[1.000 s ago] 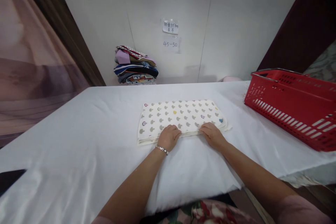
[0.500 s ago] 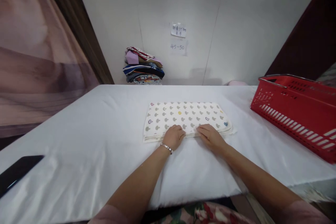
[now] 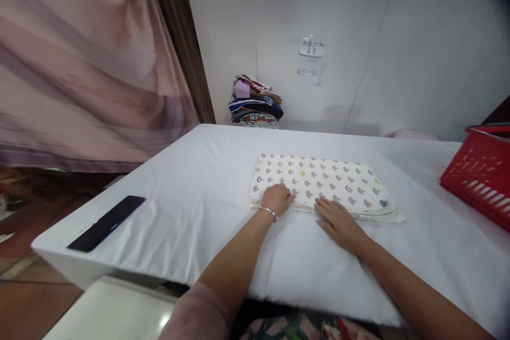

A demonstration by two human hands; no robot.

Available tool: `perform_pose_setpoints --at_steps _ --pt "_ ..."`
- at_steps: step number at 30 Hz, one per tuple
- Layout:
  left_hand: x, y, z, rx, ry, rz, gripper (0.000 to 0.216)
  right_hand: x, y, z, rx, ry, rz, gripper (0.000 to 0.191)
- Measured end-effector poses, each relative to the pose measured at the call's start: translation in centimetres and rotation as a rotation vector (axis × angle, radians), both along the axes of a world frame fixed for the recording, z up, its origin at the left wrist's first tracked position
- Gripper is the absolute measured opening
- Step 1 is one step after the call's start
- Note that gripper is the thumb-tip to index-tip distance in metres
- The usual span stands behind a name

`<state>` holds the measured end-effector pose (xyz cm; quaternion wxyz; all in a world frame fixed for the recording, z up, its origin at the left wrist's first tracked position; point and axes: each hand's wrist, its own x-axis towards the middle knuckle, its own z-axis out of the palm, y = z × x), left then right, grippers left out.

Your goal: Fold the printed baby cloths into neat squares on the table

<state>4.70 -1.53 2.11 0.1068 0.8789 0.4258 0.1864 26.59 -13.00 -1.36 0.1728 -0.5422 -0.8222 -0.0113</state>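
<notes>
A folded white cloth (image 3: 319, 178) with grey, mushroom-like motifs and a few coloured ones lies flat in several layers on the table. My left hand (image 3: 278, 199), a silver bracelet at its wrist, is curled at the cloth's near edge, with thumb and fingers closed on it. To its right, my right hand (image 3: 338, 220) rests with fingers stretched out, the tips touching the same near edge and the palm low over the white table cover.
The table (image 3: 191, 180) has a wrinkled white cover. A black phone-like slab (image 3: 107, 223) lies at the left, a red basket (image 3: 480, 175) at the right. Behind the table's far edge rises a stack of folded clothes (image 3: 257, 103). A pink curtain (image 3: 87, 64) hangs at the left.
The view has turned left, so everything sits further right in the picture. My right hand's fingers have straightened and lie flatter; my left hand stays at the cloth's near edge.
</notes>
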Motion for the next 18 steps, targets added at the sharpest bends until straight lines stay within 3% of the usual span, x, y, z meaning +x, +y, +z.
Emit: perform_pose_setpoints --at_steps 4,9,14,18 --pt "-4.4 0.8 0.8 -0.073 -0.08 0.174 0.02 0.0 -0.1 0.0 -0.045 0.038 -0.03 0.046" --pt "-8.9 -0.3 -0.4 -0.101 -0.197 0.102 0.013 -0.3 0.1 0.4 -0.058 0.102 -0.061 0.041" --pt "-9.8 -0.7 -1.2 0.018 -0.182 0.124 0.021 -1.2 0.9 1.3 0.033 0.155 -0.069 0.034" --pt "-9.3 -0.8 -1.1 0.088 -0.167 0.117 0.016 -2.8 1.5 2.4 0.063 0.204 -0.08 0.029"
